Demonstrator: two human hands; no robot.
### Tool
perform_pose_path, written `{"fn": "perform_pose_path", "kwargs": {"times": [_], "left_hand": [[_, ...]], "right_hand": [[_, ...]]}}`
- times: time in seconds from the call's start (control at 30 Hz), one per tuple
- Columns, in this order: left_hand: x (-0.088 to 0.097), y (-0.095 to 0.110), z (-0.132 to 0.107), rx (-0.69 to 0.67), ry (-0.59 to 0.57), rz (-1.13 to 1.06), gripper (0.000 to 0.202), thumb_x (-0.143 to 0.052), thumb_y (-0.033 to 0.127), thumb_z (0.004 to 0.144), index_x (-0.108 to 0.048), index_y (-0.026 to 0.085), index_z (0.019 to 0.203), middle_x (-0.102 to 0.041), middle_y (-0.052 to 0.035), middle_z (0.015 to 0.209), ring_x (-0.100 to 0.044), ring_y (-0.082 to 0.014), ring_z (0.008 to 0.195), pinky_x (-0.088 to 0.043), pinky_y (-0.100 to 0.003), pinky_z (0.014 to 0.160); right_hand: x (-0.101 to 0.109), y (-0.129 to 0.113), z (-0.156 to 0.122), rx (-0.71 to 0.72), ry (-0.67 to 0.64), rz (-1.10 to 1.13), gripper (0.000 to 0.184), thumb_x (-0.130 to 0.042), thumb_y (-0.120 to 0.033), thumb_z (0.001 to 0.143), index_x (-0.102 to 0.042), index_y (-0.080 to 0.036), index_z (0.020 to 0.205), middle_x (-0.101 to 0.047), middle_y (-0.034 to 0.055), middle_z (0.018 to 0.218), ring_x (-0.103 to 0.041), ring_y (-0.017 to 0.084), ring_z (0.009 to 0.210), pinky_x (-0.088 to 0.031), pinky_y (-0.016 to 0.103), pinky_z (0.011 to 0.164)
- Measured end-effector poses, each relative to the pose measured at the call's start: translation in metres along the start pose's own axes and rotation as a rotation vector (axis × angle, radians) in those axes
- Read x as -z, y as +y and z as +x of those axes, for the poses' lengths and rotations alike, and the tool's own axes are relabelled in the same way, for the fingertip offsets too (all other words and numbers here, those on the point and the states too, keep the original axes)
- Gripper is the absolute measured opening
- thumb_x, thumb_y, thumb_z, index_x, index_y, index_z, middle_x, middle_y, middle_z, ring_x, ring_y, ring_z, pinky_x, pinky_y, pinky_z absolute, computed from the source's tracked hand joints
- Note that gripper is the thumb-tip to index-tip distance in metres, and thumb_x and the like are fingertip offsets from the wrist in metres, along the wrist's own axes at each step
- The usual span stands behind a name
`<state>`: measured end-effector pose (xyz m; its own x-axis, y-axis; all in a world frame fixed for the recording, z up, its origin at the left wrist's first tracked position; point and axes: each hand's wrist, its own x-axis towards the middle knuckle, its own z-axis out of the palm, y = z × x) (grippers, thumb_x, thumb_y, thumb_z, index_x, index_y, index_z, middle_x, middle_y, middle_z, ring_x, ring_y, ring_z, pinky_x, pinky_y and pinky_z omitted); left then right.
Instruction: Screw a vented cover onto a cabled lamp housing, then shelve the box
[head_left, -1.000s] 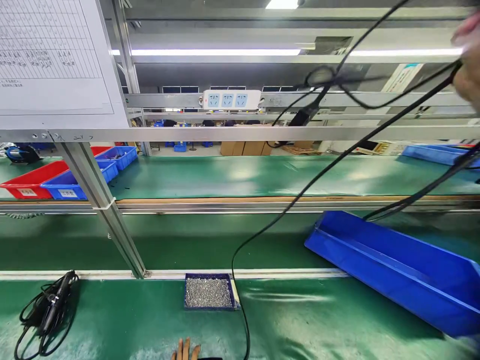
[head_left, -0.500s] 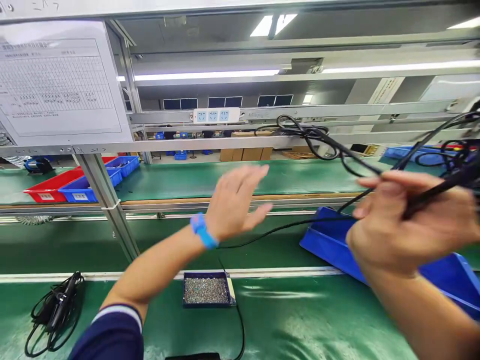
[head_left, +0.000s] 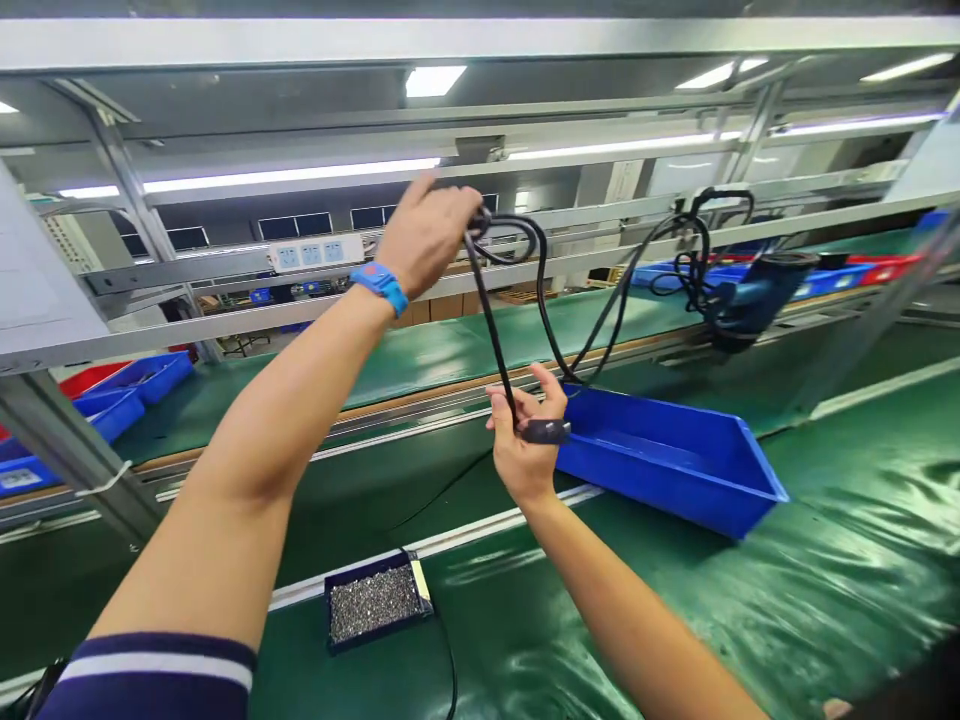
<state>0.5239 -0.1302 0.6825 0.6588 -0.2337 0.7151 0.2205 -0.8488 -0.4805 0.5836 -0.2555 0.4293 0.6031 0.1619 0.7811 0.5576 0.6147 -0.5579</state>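
Observation:
My left hand (head_left: 427, 235), with a blue band at the wrist, is raised at the metal rail and closed on a looped black cable (head_left: 489, 325). Its fingertips are partly hidden behind the hand. Lower down and to the right, my right hand (head_left: 527, 455) pinches the hanging part of the cable between thumb and fingers. A thick black end piece (head_left: 545, 431) sticks out sideways from that hand. More loops run right toward a dark cylindrical device (head_left: 761, 295) at the rail. Behind my right hand stands a blue bin (head_left: 667, 480).
A small dark tray (head_left: 334, 640) of tiny metal parts sits on the green bench, a thin cord beside it. A white power strip (head_left: 315, 253) is fixed to the rail. Blue bins (head_left: 154, 380) stand at the left, beside a metal post (head_left: 82, 450).
My left hand has risen from above the bench and closed on the cable. My right hand has moved left and still holds the cable. The view has swung right.

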Motion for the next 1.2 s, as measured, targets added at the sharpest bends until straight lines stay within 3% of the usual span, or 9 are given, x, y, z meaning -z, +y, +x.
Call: {"fn": "perform_pose_path", "kwargs": {"times": [0.13, 0.23, 0.4, 0.5, 0.63, 0.83, 0.93, 1.03, 1.2], "left_hand": [[0.049, 0.025, -0.008, -0.032, 0.149, 0.090, 0.042, -0.023, 0.011, 0.100, -0.055, 0.010, 0.127, -0.061, -0.0133, 0.131, -0.042, -0.0185, 0.142, -0.008, -0.045, 0.128], [0.092, 0.072, -0.023, -0.044, 0.100, 0.186, 0.047, -0.015, 0.016, 0.103, -0.057, 0.008, 0.123, -0.063, -0.0099, 0.112, -0.055, -0.0202, 0.129, -0.011, -0.043, 0.128], [0.135, 0.131, -0.086, 0.156, -0.060, -0.109, 0.039, -0.028, 0.026, 0.101, -0.065, 0.014, 0.103, -0.045, 0.0003, 0.071, -0.066, -0.0208, 0.101, -0.032, -0.048, 0.119], [0.127, 0.131, -0.141, 0.543, -0.159, -0.526, 0.007, -0.067, 0.026, 0.081, -0.065, 0.020, 0.082, -0.039, 0.0031, 0.060, -0.066, -0.0253, 0.086, -0.052, -0.040, 0.092], [0.090, 0.128, -0.208, 0.985, -0.322, -0.998, 0.029, -0.086, 0.028, 0.065, -0.064, 0.021, 0.082, -0.057, 0.0013, 0.065, -0.063, -0.0211, 0.068, -0.047, -0.026, 0.061], [0.047, 0.164, -0.244, 1.414, -0.029, -1.489, 0.040, -0.078, 0.052, 0.075, -0.057, 0.018, 0.078, -0.054, 0.0031, 0.068, -0.060, -0.0140, 0.066, -0.050, -0.023, 0.062], [0.037, 0.177, -0.246, 1.441, -0.011, -1.534, 0.037, -0.079, 0.049, 0.076, -0.058, 0.018, 0.077, -0.054, 0.0030, 0.069, -0.057, -0.0122, 0.068, -0.049, -0.021, 0.063], [0.029, 0.183, -0.253, 1.430, -0.016, -1.534, 0.034, -0.083, 0.045, 0.073, -0.063, 0.017, 0.079, -0.059, 0.0022, 0.073, -0.055, -0.0106, 0.072, -0.047, -0.017, 0.065], [0.018, 0.215, -0.306, 1.401, -0.125, -1.842, 0.065, -0.077, 0.066, 0.069, -0.069, 0.025, 0.118, -0.066, -0.0064, 0.128, -0.058, -0.0280, 0.122, -0.054, -0.032, 0.091]], "right_hand": [[0.012, -0.016, 0.007, 0.077, 0.216, 0.019, 0.087, -0.075, -0.037, 0.085, -0.017, -0.036, 0.149, -0.055, 0.0005, 0.109, -0.052, 0.004, 0.059, -0.052, 0.022, 0.061], [0.030, -0.035, -0.003, 0.111, 0.360, -0.037, 0.101, -0.081, -0.039, 0.079, -0.011, -0.041, 0.153, -0.050, -0.0040, 0.099, -0.050, 0.003, 0.058, -0.051, 0.021, 0.061], [0.068, -0.047, -0.028, -0.076, 0.098, -0.258, 0.047, -0.065, -0.042, 0.094, -0.055, -0.029, 0.137, -0.050, -0.0048, 0.067, -0.046, 0.010, 0.060, -0.041, 0.024, 0.061], [0.080, -0.043, -0.044, -0.187, -0.075, -0.338, 0.023, -0.075, -0.045, 0.084, -0.075, -0.024, 0.094, -0.052, 0.0018, 0.069, -0.043, 0.015, 0.075, -0.041, 0.033, 0.081], [0.065, -0.042, -0.080, -0.338, -0.341, -0.185, 0.046, -0.084, -0.058, 0.070, -0.062, -0.018, 0.063, -0.054, 0.0061, 0.081, -0.044, 0.019, 0.087, -0.040, 0.038, 0.094], [0.019, -0.058, -0.136, -0.587, -0.636, 0.322, 0.077, -0.059, -0.082, 0.080, -0.042, -0.024, 0.127, -0.059, 0.0087, 0.120, -0.060, 0.018, 0.104, -0.052, 0.034, 0.089], [0.018, -0.058, -0.145, -0.675, -0.704, 0.422, 0.093, -0.071, -0.074, 0.076, -0.030, -0.026, 0.143, -0.062, 0.0077, 0.115, -0.063, 0.018, 0.097, -0.053, 0.033, 0.084], [0.026, -0.052, -0.159, -0.738, -0.671, 0.416, 0.094, -0.082, -0.067, 0.065, -0.040, -0.023, 0.136, -0.063, 0.0049, 0.104, -0.062, 0.017, 0.088, -0.053, 0.032, 0.082], [0.037, -0.045, -0.194, -0.770, -0.520, 0.271, 0.079, -0.060, -0.080, 0.077, -0.040, -0.022, 0.126, -0.062, 0.0053, 0.101, -0.063, 0.018, 0.085, -0.053, 0.033, 0.078]]}}
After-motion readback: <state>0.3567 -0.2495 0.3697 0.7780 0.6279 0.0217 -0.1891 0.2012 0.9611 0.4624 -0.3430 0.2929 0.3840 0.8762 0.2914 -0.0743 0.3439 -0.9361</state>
